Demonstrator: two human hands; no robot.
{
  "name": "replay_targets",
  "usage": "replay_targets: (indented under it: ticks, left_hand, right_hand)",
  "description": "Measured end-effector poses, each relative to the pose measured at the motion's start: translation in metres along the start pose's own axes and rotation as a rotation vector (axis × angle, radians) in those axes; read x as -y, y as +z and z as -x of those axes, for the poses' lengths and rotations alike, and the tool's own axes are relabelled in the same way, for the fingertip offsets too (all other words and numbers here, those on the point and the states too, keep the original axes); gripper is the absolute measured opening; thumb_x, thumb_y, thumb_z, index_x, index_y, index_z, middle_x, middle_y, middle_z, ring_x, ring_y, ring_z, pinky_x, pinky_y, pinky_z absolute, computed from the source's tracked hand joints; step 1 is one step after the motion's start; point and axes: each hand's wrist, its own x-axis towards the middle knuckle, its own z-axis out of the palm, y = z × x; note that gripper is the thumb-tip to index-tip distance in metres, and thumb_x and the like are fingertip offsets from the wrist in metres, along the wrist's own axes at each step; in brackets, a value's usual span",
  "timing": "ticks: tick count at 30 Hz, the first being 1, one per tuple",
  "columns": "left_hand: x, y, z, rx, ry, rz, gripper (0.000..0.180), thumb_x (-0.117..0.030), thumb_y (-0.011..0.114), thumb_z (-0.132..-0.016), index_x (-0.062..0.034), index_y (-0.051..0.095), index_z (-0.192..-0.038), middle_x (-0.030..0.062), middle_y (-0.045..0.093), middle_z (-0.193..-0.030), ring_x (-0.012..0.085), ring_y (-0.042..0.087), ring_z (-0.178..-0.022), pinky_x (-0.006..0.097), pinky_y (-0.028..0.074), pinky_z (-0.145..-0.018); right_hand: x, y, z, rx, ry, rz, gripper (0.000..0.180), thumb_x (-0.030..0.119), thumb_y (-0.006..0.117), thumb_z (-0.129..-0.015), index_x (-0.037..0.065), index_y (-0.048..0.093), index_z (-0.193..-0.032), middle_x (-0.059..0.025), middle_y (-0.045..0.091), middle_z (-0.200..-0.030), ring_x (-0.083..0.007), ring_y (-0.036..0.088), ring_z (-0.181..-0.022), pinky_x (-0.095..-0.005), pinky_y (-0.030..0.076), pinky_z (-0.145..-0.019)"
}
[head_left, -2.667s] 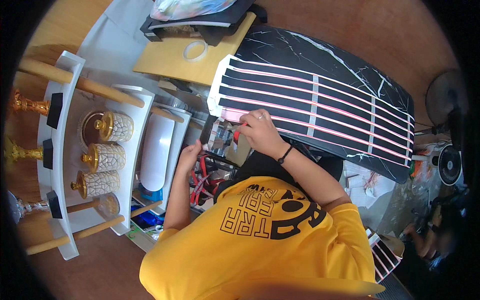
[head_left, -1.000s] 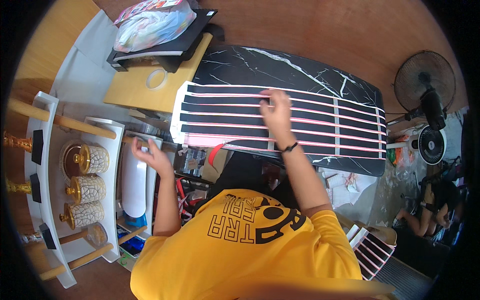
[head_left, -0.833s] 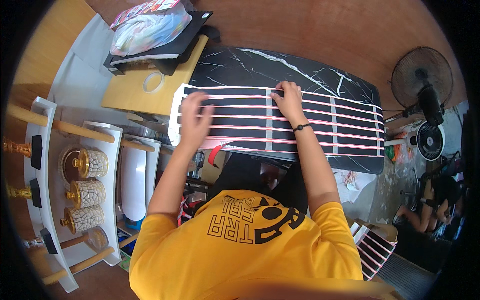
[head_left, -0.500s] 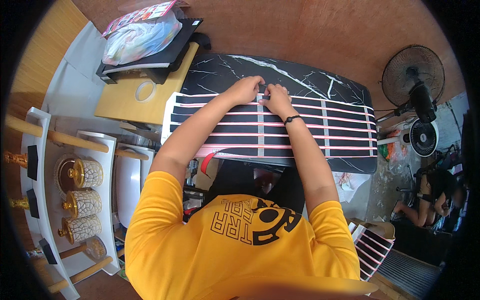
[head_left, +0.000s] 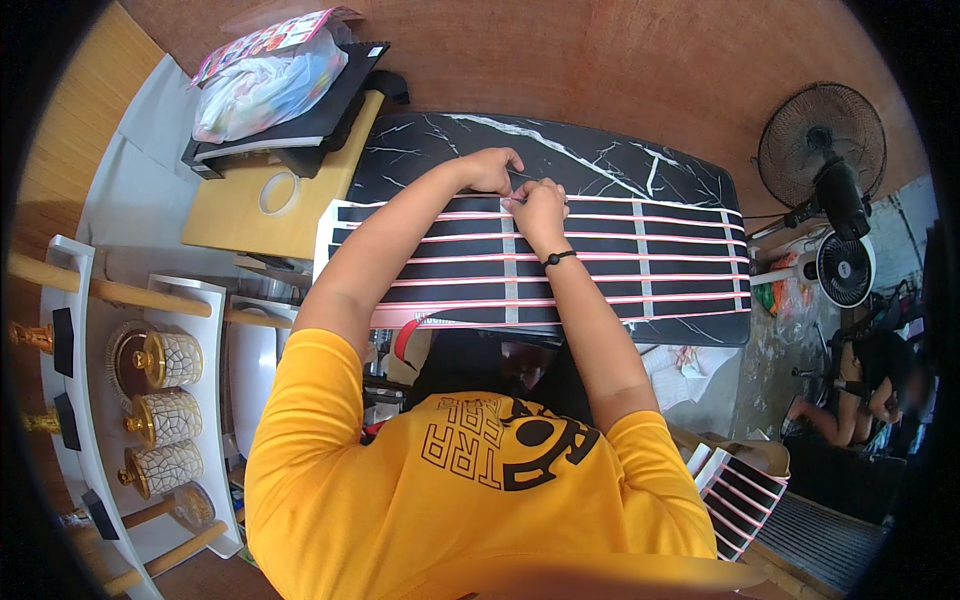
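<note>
At the far left, three patterned jars [head_left: 172,418] with gold lids are carried by a white shelf [head_left: 207,295]. Next, a plastic bag [head_left: 268,95] is set on a black item, and a tape ring [head_left: 263,194] is laid flat on a wooden worktop [head_left: 222,225]. A striped sheet [head_left: 610,262], black with pink-and-white lines, is spread lengthwise along the near part of a marbled worktop [head_left: 560,150] and is crossed by grey bands [head_left: 511,262]. A red strip [head_left: 402,342] is hung at its near edge. The left hand [head_left: 487,172] is held at the sheet's far edge, fingers bent; whether its grip is closed on anything cannot be told. The right hand [head_left: 541,212] is placed just beside it, fingertips at the far end of the leftmost band; its grip likewise cannot be read. At the right, a large fan [head_left: 825,150] is positioned above a smaller fan [head_left: 846,270].
</note>
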Motion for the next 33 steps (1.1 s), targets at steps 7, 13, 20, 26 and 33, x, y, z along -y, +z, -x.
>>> replay_targets:
  ticks: [7, 13, 20, 26, 33]
  left_hand:
    - [-0.005, 0.014, 0.012, -0.161, 0.030, -0.030, 0.051, 0.002, 0.069, -0.073, 0.0022, 0.051, -0.121, 0.0117, 0.071, -0.084, 0.0184, 0.068, -0.078, 0.030, 0.052, -0.073]
    - [0.002, 0.014, 0.017, -0.206, 0.071, 0.061, 0.037, -0.006, 0.073, -0.077, -0.0030, 0.060, -0.112, 0.0092, 0.067, -0.087, 0.0199, 0.063, -0.081, 0.033, 0.050, -0.074]
    - [-0.014, 0.011, 0.063, -0.098, 0.141, -0.310, 0.026, -0.032, 0.078, -0.079, -0.0123, 0.074, -0.095, 0.0070, 0.068, -0.086, 0.0267, 0.065, -0.084, 0.039, 0.044, -0.088]
    - [-0.029, 0.020, 0.081, -0.170, 0.099, -0.623, 0.021, -0.024, 0.073, -0.080, -0.0100, 0.074, -0.096, 0.0099, 0.071, -0.085, 0.0273, 0.067, -0.087, 0.042, 0.043, -0.087]
    - [-0.022, 0.023, 0.049, -0.554, 0.335, -1.054, 0.012, -0.010, 0.062, -0.079, -0.0068, 0.068, -0.089, 0.0116, 0.069, -0.089, 0.0267, 0.064, -0.092, 0.042, 0.042, -0.085]
  right_hand:
    - [-0.008, 0.009, 0.015, -0.229, -0.212, -0.111, 0.016, 0.016, 0.082, -0.070, 0.008, 0.072, -0.079, -0.0084, 0.062, -0.094, -0.0308, 0.054, -0.099, -0.0457, 0.043, -0.083]
    - [-0.019, 0.001, 0.023, -0.252, -0.345, -0.274, 0.015, 0.012, 0.080, -0.070, 0.005, 0.070, -0.078, -0.0094, 0.062, -0.083, -0.0311, 0.056, -0.090, -0.0416, 0.044, -0.082]
    - [-0.028, -0.003, 0.017, -0.136, -0.265, -0.372, 0.016, 0.010, 0.079, -0.072, 0.005, 0.068, -0.082, -0.0101, 0.063, -0.082, -0.0307, 0.058, -0.086, -0.0419, 0.045, -0.080]
    - [-0.025, -0.001, 0.024, -0.153, -0.349, -0.277, 0.055, 0.011, 0.087, -0.062, 0.008, 0.062, -0.112, -0.0128, 0.059, -0.111, -0.0332, 0.056, -0.104, -0.0437, 0.045, -0.090]
    - [-0.016, -0.007, 0.023, -0.047, -0.282, -0.184, 0.104, 0.013, 0.091, -0.058, 0.016, 0.039, -0.148, -0.0189, 0.037, -0.147, -0.0388, 0.043, -0.133, -0.0481, 0.039, -0.108]
